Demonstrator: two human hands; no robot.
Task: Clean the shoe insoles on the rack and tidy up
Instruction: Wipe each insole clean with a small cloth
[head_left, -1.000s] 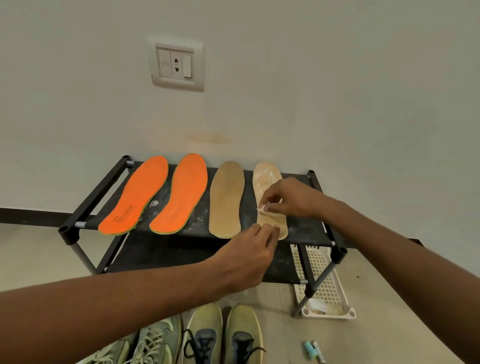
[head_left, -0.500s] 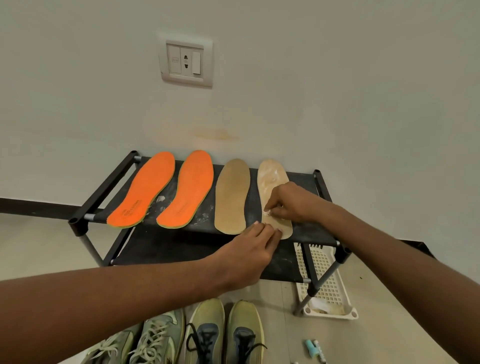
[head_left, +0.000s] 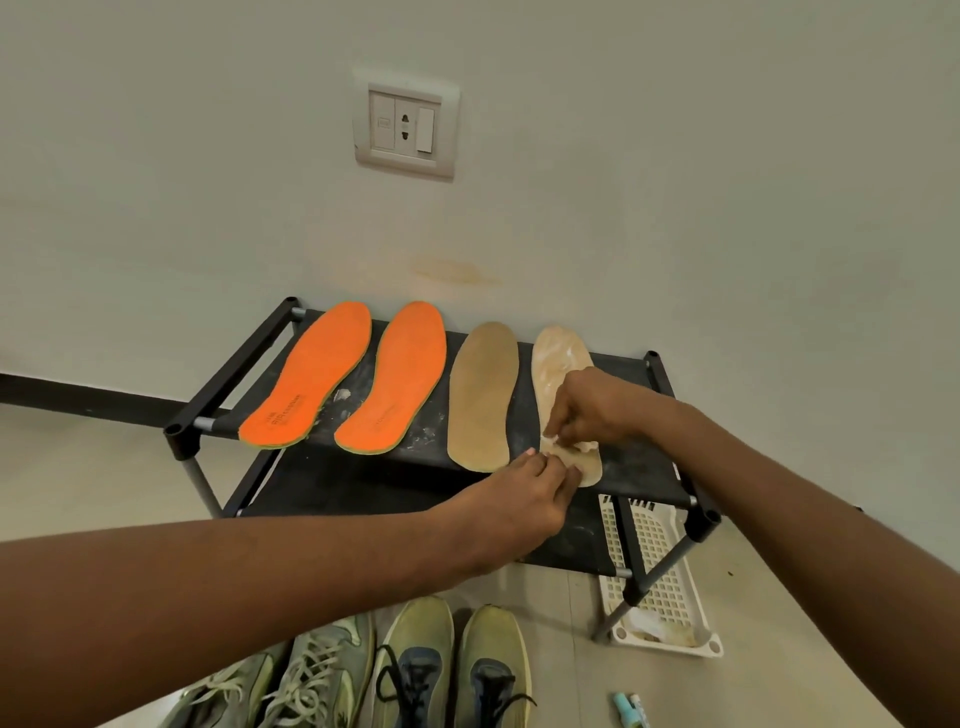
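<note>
Several insoles lie side by side on the top shelf of a black rack (head_left: 231, 382): two orange ones (head_left: 311, 376) (head_left: 397, 376), a plain tan one (head_left: 483, 397) and a pale, smeared one (head_left: 563, 364) at the far right. My right hand (head_left: 592, 408) pinches a small white wad (head_left: 551, 440) against the heel half of the pale insole. My left hand (head_left: 524, 499) rests with its fingertips on the heel end of that same insole, holding it in place.
Two pairs of greenish sneakers (head_left: 415, 670) stand on the floor in front of the rack. A white plastic basket (head_left: 660, 582) lies beside the rack's right leg. A small teal tube (head_left: 626, 709) lies on the floor. A wall socket (head_left: 405, 127) is above.
My right hand has slid the white wad down the pale insole toward its heel. My left hand has stayed at the heel end. The view has tilted upward slightly.
</note>
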